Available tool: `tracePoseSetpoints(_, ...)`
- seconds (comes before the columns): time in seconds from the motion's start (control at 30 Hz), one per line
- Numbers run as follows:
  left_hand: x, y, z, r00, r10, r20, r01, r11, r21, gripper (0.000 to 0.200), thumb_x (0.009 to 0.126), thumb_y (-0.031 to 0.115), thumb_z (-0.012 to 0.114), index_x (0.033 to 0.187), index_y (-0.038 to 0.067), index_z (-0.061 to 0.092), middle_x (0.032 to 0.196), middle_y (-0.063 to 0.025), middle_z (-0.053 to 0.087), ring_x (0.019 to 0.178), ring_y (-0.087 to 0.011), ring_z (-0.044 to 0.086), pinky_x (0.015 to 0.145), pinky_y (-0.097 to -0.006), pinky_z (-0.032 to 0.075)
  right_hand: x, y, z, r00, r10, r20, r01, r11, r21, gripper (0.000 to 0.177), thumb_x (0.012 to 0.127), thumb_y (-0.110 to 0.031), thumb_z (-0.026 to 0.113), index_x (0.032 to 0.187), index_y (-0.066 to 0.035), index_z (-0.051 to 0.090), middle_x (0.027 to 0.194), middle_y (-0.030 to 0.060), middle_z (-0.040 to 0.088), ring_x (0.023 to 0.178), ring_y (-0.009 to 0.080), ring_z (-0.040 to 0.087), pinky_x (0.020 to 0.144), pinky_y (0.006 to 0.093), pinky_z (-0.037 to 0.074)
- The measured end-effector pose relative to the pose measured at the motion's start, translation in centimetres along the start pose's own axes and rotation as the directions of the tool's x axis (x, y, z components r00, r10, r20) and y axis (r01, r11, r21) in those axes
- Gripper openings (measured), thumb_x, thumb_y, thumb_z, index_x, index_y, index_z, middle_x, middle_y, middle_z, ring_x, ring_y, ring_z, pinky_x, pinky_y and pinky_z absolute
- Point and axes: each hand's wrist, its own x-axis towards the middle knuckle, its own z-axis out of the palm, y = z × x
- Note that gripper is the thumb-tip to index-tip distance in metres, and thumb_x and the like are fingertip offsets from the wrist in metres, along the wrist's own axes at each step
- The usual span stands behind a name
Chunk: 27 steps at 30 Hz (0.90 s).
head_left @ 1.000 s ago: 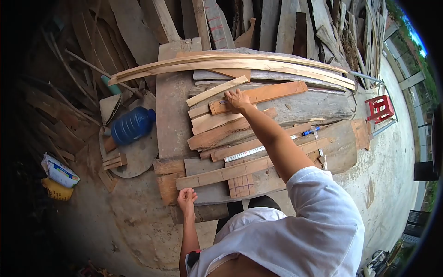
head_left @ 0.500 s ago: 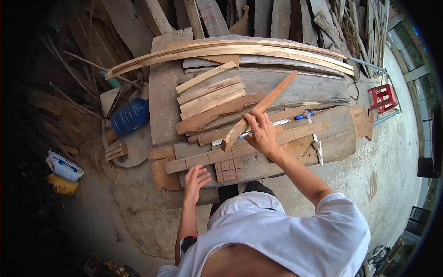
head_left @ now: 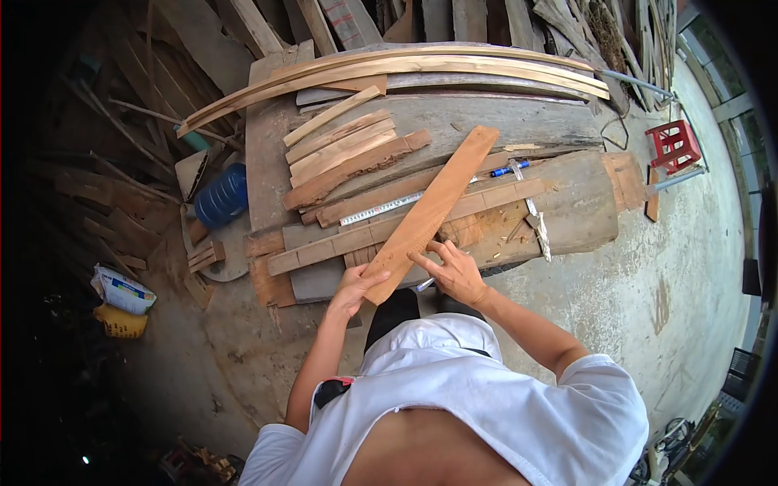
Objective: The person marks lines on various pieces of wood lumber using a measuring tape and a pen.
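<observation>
A flat reddish-brown board (head_left: 438,206) slants across the workbench, its broad face up. Its near end is gripped by my left hand (head_left: 353,290), thumb on top. My right hand (head_left: 455,274) is at the board's right edge, holding a pen (head_left: 425,285) low in the hand, with the index finger toward the wood. Beneath the board lies a long strip (head_left: 324,252) with marked lines. A white ruler (head_left: 377,210) lies behind that strip, partly covered by the board. A blue marker (head_left: 509,168) is farther right.
Several short wood pieces (head_left: 344,146) lie at the bench's left, with long thin strips (head_left: 389,68) behind. A blue water bottle (head_left: 221,197) is beyond the left edge. A red stool (head_left: 674,147) stands at the right. Planks lean along the back.
The board has come nearer my body and turned its broad face up. My left hand, open before, has closed on its near end. My right hand has let go of its middle and moved nearer.
</observation>
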Motion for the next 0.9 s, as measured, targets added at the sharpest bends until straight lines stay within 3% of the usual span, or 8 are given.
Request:
tracePoseSetpoints(0.03, 0.3, -0.3, -0.3, 1.000, 0.004, -0.008, -0.003, 0.994, 0.113, 0.050, 0.080, 0.021, 0.083, 0.118, -0.007, 0.063, 0.108, -0.0103, 0.069, 0.093, -0.0122, 0.066, 0.082, -0.0265, 0.052, -0.8, 0.4, -0.6, 0.999, 0.050, 0.021, -0.051, 0.998, 0.040, 0.067, 0.072, -0.007, 0.071, 0.134, -0.026, 0.053, 0.116, 0.0051, 0.054, 0.094, 0.0244, 0.056, 0.070, 0.0345, 0.056)
tracePoseSetpoints(0.17, 0.0, -2.0, 0.6, 0.999, 0.001, -0.046, -0.004, 0.999, -0.049, 0.053, 0.078, 0.019, 0.084, 0.119, -0.007, 0.063, 0.106, -0.0106, 0.070, 0.093, -0.0133, 0.066, 0.082, -0.0271, 0.051, -3.5, 2.8, -0.9, 0.955, 0.293, 0.043, -0.296, 0.943, 0.150, 0.040, 0.081, -0.007, 0.066, 0.119, -0.015, 0.061, 0.106, 0.0082, 0.057, 0.088, 0.0270, 0.061, 0.070, 0.0393, 0.053)
tracePoseSetpoints(0.33, 0.5, -4.5, 0.9, 0.987, 0.047, -0.151, -0.049, 0.999, -0.012, 0.055, 0.077, 0.018, 0.085, 0.121, -0.007, 0.062, 0.109, -0.0121, 0.069, 0.098, -0.0151, 0.065, 0.087, -0.0277, 0.050, -4.9, 6.7, 4.4, 0.843, 0.537, 0.003, -0.506, 0.793, 0.340, 0.022, 0.084, -0.013, 0.062, 0.105, -0.005, 0.066, 0.087, 0.0183, 0.066, 0.083, 0.0341, 0.067, 0.074, 0.0452, 0.052)
tracePoseSetpoints(0.4, 0.2, -5.2, 1.0, 0.977, 0.095, -0.191, -0.108, 0.992, -0.062, 0.059, 0.077, 0.017, 0.085, 0.124, -0.008, 0.059, 0.113, -0.0131, 0.067, 0.102, -0.0163, 0.064, 0.090, -0.0280, 0.050, -4.9, 8.6, 6.7, 0.644, 0.727, 0.240, -0.728, 0.484, 0.486, 0.026, 0.091, -0.025, 0.061, 0.093, -0.001, 0.070, 0.077, 0.0199, 0.066, 0.076, 0.0314, 0.068, 0.069, 0.0416, 0.051)
tracePoseSetpoints(0.47, -0.1, -5.7, 0.8, 0.969, 0.073, -0.234, -0.103, 0.988, -0.118, 0.056, 0.081, 0.015, 0.081, 0.126, -0.007, 0.057, 0.117, -0.0137, 0.065, 0.104, -0.0172, 0.064, 0.088, -0.0319, 0.053, -3.6, 9.3, 7.1, 0.535, 0.735, 0.416, -0.798, 0.279, 0.534, 0.038, 0.097, -0.035, 0.057, 0.100, 0.001, 0.071, 0.074, 0.0086, 0.068, 0.062, 0.0153, 0.060, 0.059, 0.0311, 0.048)
tracePoseSetpoints(0.57, -1.2, -5.3, 0.9, 0.963, 0.075, -0.259, -0.122, 0.978, -0.171, 0.042, 0.088, 0.016, 0.073, 0.123, -0.002, 0.059, 0.113, -0.0106, 0.066, 0.104, -0.0169, 0.064, 0.085, -0.0318, 0.054, -1.3, 8.7, 6.4, 0.520, 0.671, 0.529, -0.780, 0.122, 0.613, 0.037, 0.097, -0.033, 0.058, 0.106, 0.000, 0.069, 0.077, 0.0039, 0.067, 0.057, 0.0085, 0.051, 0.053, 0.0248, 0.042)
tracePoseSetpoints(0.63, -1.3, -6.0, 0.8, 0.950, 0.079, -0.301, -0.148, 0.965, -0.216, 0.040, 0.089, 0.015, 0.071, 0.123, -0.002, 0.059, 0.113, -0.0102, 0.066, 0.103, -0.0171, 0.064, 0.086, -0.0324, 0.054, -0.1, 8.4, 6.7, 0.480, 0.678, 0.557, -0.648, -0.153, 0.746, 0.033, 0.098, -0.033, 0.059, 0.108, -0.003, 0.067, 0.079, 0.0017, 0.067, 0.055, 0.0047, 0.048, 0.048, 0.0200, 0.036)
tracePoseSetpoints(0.9, -1.0, -6.9, 0.5, 0.947, 0.101, -0.303, -0.208, 0.915, -0.345, 0.041, 0.088, 0.013, 0.073, 0.124, -0.002, 0.059, 0.112, -0.0101, 0.065, 0.103, -0.0188, 0.065, 0.088, -0.0338, 0.056, 1.1, 8.8, 7.2, 0.460, 0.592, 0.662, -0.684, -0.240, 0.689, 0.031, 0.095, -0.037, 0.065, 0.104, -0.007, 0.064, 0.081, -0.0008, 0.065, 0.053, 0.0027, 0.047, 0.042, 0.0191, 0.033)
